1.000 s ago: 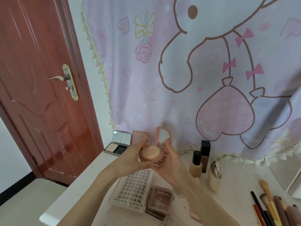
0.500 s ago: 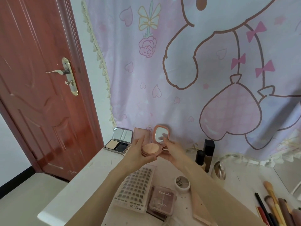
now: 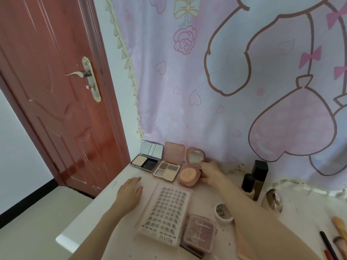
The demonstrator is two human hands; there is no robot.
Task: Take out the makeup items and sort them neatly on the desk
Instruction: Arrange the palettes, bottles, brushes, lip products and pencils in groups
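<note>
With your right hand (image 3: 209,171) gripping the open pink powder compact (image 3: 188,176), square it beside the eyeshadow palette (image 3: 167,170) (left hand (image 3: 129,193) rests open on the surface (image 3: 105,212)).

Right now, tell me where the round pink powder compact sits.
The round pink powder compact sits open at the back of the desk by the curtain, just right of the eyeshadow palette, with the right hand holding its right side.

White desk (image 3: 97,216) w/ compacts (image 3: 188,177), palettes (image 3: 167,170), bottles (image 3: 260,177).
</note>
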